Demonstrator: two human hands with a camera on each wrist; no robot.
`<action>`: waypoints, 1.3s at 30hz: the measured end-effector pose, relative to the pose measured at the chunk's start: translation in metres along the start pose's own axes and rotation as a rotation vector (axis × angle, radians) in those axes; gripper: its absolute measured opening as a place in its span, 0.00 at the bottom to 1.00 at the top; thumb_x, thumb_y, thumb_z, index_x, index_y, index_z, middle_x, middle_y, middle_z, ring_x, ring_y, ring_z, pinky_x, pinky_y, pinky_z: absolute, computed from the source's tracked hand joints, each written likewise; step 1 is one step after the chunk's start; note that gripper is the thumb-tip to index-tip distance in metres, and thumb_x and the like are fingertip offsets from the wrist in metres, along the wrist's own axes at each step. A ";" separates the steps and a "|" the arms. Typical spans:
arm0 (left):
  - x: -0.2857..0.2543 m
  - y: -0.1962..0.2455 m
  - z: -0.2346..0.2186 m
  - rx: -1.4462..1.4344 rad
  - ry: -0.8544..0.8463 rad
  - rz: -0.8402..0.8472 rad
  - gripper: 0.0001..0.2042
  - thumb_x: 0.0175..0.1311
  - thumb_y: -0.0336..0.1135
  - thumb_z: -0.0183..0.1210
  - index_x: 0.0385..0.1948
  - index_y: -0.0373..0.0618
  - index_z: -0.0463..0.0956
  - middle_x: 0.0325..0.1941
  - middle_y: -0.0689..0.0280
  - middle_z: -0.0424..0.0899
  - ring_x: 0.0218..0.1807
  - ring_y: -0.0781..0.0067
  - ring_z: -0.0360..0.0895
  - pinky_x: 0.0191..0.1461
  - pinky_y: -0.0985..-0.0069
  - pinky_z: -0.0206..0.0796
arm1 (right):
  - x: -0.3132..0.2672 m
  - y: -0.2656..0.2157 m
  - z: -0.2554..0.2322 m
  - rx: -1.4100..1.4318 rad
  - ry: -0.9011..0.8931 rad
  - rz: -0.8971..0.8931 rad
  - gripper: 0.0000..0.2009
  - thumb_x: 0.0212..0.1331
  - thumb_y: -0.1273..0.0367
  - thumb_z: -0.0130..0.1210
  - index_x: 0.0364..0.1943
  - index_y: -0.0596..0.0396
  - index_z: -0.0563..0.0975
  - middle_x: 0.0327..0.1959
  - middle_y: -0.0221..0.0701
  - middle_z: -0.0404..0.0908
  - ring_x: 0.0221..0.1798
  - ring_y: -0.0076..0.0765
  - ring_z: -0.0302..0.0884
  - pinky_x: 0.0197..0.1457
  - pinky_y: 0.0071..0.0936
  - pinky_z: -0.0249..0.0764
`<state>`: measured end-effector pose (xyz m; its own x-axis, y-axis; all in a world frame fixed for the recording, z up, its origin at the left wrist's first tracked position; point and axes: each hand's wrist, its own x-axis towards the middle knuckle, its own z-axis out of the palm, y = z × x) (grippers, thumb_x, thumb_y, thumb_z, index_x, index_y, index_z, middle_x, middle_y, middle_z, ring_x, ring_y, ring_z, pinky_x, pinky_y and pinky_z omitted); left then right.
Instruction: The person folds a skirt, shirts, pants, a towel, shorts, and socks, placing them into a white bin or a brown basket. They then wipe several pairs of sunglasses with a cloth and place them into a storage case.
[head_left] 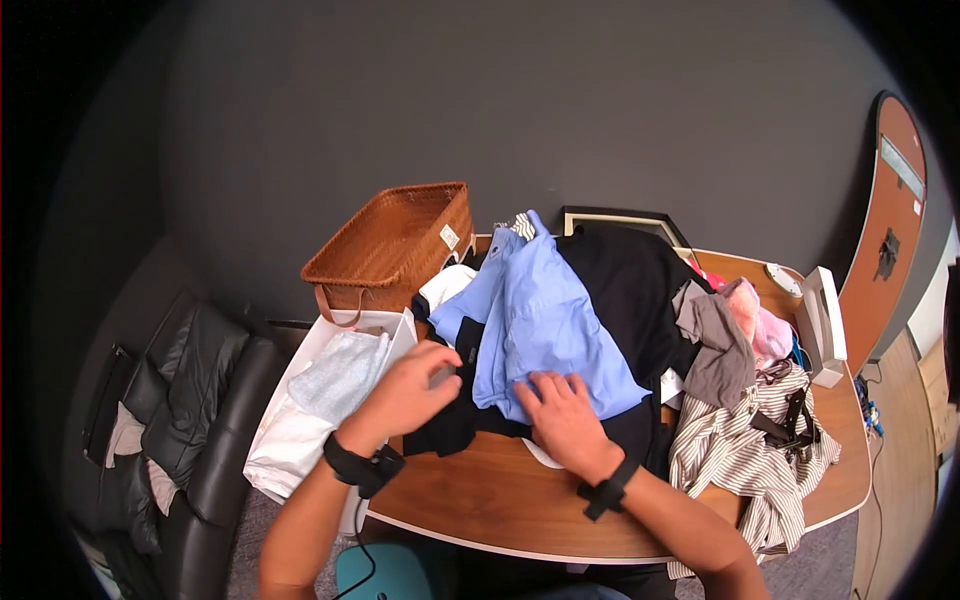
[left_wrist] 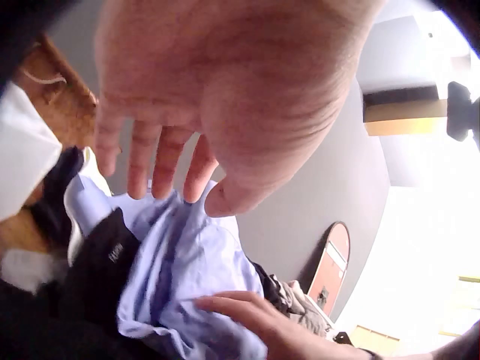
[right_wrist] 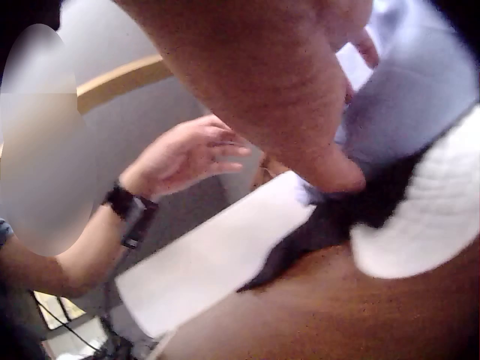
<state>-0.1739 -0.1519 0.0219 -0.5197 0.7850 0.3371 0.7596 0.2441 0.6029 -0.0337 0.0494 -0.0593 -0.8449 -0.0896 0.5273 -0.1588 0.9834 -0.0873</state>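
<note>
My head view takes in the whole bench [head_left: 450, 500], with the blue shirt [head_left: 545, 320] lying rumpled across the black garments [head_left: 630, 290] near its middle. The left wrist view gives me pale lettering [left_wrist: 115, 253] on dark fabric beside the shirt, too small to read. The right wrist view shows me more of a white, rounded object [right_wrist: 420, 217]; from the head I get just a sliver by the right hand [head_left: 565, 420].

I count two hands, each with one black wristband, one basket [head_left: 345, 295] and one blue shirt. My left hand [head_left: 410, 388] hovers off the cloth, fingers extended and slightly parted, holding nothing. My right hand rests on the shirt's near part, fingers spread over it without gripping.

The basket is woven, brown and rectangular, with a strap handle. Below it, a long white box [head_left: 395, 345] holds soft white and pale grey cloths. On the right lie a wrinkled grey-brown cloth [head_left: 715, 350] and a thin-striped garment [head_left: 720, 450], which hangs over the edge.
</note>
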 end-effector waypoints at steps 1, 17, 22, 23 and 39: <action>0.001 0.001 0.009 -0.002 -0.005 0.004 0.11 0.58 0.32 0.59 0.40 0.38 0.75 0.40 0.55 0.77 0.45 0.55 0.76 0.51 0.69 0.68 | -0.001 0.016 0.014 -0.025 -0.039 -0.015 0.21 0.48 0.72 0.59 0.50 0.53 0.75 0.49 0.37 0.73 0.55 0.44 0.69 0.59 0.37 0.63; 0.021 0.022 0.096 -1.202 -0.273 -0.362 0.26 0.71 0.45 0.52 0.64 0.38 0.63 0.61 0.60 0.74 0.59 0.70 0.72 0.64 0.71 0.64 | -0.051 0.011 -0.087 0.629 -0.201 -0.199 0.16 0.55 0.71 0.61 0.47 0.61 0.75 0.41 0.38 0.78 0.48 0.46 0.77 0.53 0.36 0.73; 0.011 0.022 0.111 -0.794 -0.136 -0.222 0.20 0.67 0.32 0.56 0.59 0.34 0.68 0.55 0.58 0.80 0.54 0.70 0.77 0.60 0.71 0.66 | -0.034 0.068 -0.088 1.375 -0.044 0.877 0.18 0.68 0.54 0.49 0.48 0.54 0.70 0.38 0.30 0.77 0.42 0.29 0.79 0.45 0.33 0.79; 0.007 0.031 0.107 -0.663 -0.132 -0.160 0.19 0.67 0.32 0.55 0.57 0.34 0.69 0.51 0.56 0.81 0.52 0.69 0.78 0.59 0.70 0.67 | -0.027 0.079 -0.090 1.437 -0.037 0.961 0.20 0.69 0.51 0.46 0.49 0.53 0.71 0.41 0.31 0.77 0.43 0.31 0.79 0.46 0.34 0.78; 0.007 0.050 0.088 -1.064 -0.401 -0.422 0.25 0.70 0.39 0.54 0.65 0.37 0.61 0.61 0.61 0.72 0.62 0.73 0.69 0.67 0.72 0.59 | 0.013 0.030 -0.172 1.289 -0.179 0.462 0.12 0.64 0.70 0.55 0.49 0.59 0.77 0.39 0.23 0.81 0.41 0.15 0.74 0.47 0.19 0.73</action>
<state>-0.1052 -0.0839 -0.0097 -0.3478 0.9231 -0.1640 -0.2396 0.0816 0.9674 0.0388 0.1051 0.0901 -0.9878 0.0860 0.1302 -0.1216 0.0981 -0.9877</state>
